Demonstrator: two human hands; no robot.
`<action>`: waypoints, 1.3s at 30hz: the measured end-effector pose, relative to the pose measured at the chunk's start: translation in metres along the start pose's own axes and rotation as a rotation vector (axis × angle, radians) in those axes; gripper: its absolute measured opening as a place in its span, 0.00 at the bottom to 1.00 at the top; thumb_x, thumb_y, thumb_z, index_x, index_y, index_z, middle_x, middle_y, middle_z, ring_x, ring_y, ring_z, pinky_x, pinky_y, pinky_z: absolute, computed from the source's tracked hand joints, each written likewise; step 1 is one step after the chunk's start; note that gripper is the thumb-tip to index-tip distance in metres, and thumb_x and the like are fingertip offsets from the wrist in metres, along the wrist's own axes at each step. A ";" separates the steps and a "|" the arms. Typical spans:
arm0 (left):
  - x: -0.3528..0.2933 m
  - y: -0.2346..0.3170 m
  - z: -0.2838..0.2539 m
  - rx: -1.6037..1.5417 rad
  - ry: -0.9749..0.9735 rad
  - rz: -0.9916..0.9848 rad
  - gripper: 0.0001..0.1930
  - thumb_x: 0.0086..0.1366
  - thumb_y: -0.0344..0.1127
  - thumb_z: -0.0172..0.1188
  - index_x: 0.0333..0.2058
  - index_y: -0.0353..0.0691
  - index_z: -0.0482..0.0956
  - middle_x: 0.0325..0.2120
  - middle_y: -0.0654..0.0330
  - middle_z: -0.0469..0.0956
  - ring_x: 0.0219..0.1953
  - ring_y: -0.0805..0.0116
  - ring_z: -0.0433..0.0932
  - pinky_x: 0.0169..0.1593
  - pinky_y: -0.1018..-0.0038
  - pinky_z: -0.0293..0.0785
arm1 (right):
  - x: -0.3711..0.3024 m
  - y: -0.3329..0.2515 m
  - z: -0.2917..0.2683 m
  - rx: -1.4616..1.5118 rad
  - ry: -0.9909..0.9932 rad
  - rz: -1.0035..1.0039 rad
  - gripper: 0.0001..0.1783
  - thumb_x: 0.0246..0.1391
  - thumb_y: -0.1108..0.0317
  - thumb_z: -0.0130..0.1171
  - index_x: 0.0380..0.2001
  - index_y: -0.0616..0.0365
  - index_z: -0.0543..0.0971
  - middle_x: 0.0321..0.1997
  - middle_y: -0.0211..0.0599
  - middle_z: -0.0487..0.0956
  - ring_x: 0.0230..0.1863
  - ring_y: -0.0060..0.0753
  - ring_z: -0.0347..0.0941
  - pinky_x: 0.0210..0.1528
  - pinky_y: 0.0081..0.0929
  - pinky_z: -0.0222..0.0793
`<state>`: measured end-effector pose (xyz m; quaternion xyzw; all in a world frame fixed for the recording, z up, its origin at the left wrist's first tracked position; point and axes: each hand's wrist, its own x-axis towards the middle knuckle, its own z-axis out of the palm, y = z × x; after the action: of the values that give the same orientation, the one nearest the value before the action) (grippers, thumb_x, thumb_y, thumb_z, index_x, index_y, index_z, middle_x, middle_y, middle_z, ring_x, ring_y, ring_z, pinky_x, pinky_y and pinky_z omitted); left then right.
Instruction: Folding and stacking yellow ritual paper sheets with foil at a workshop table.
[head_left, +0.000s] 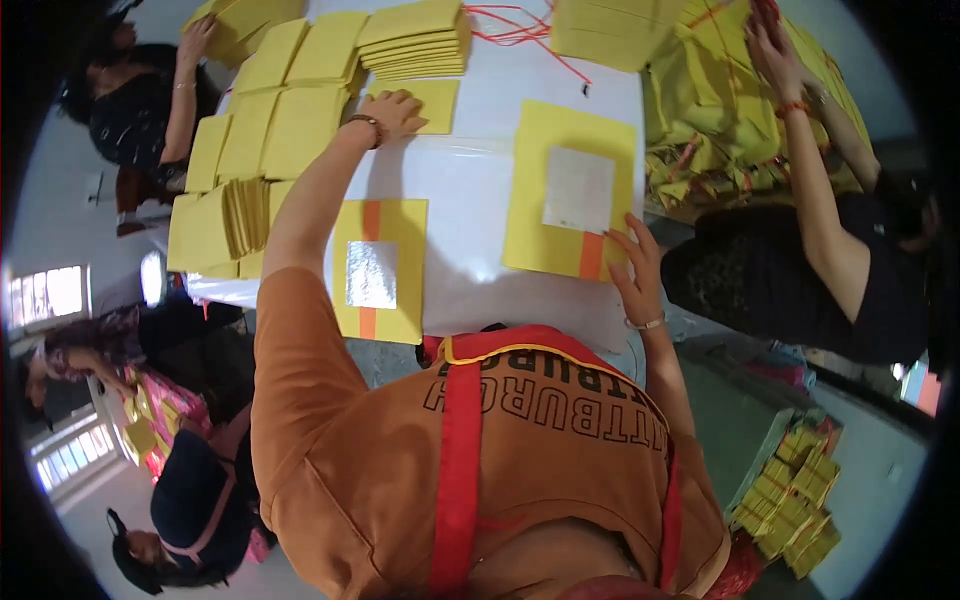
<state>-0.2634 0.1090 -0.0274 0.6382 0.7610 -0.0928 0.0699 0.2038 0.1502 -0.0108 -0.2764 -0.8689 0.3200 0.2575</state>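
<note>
My left hand (398, 112) is stretched forward and lies flat, fingers spread, on a small yellow rectangular piece (440, 100) in front of the stacks. My right hand (636, 268) is open at the near right corner of a larger yellow rectangle (533, 185). That one bears a pale square patch (578, 188) and a short orange strip (591, 255) at its near edge. Below my left forearm lies another yellow rectangle (407, 285), with a shiny silver square (371, 274) over a lengthwise orange strip. Whether either hand presses or just rests, I cannot tell.
Stacks of folded yellow pieces (300, 125) cover the table's (465, 215) left and far sides. A tangled red cord (520, 30) lies at the far edge. People work at the left and right (800, 230). A large yellow heap (710, 100) stands right; yellow bundles (790, 500) sit lower right.
</note>
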 end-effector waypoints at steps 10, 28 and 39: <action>-0.058 0.155 -0.056 -0.486 0.789 0.358 0.02 0.53 0.28 0.51 0.26 0.41 0.72 0.22 0.55 0.72 0.25 0.54 0.71 0.27 0.61 0.64 | 0.012 0.011 -0.005 -0.042 0.019 -0.108 0.18 0.44 0.61 0.58 0.41 0.52 0.76 0.51 0.36 0.71 0.60 0.47 0.56 0.60 0.41 0.49; -0.114 0.229 -0.043 -0.769 0.366 0.494 0.05 0.55 0.32 0.58 0.29 0.37 0.76 0.22 0.56 0.72 0.27 0.59 0.72 0.31 0.69 0.69 | 0.010 0.043 0.021 0.730 0.151 0.193 0.16 0.58 0.64 0.44 0.29 0.65 0.76 0.47 0.37 0.72 0.53 0.29 0.63 0.54 0.24 0.57; -0.111 0.230 -0.042 -0.946 0.171 0.284 0.07 0.53 0.31 0.57 0.28 0.33 0.76 0.20 0.60 0.72 0.21 0.74 0.69 0.26 0.78 0.65 | 0.011 0.037 0.025 0.741 0.219 0.211 0.15 0.58 0.65 0.46 0.32 0.66 0.76 0.45 0.35 0.73 0.48 0.25 0.67 0.49 0.21 0.62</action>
<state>-0.0173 0.0512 0.0264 0.6393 0.6282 0.3255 0.3013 0.1919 0.1704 -0.0507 -0.2850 -0.6288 0.6051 0.3966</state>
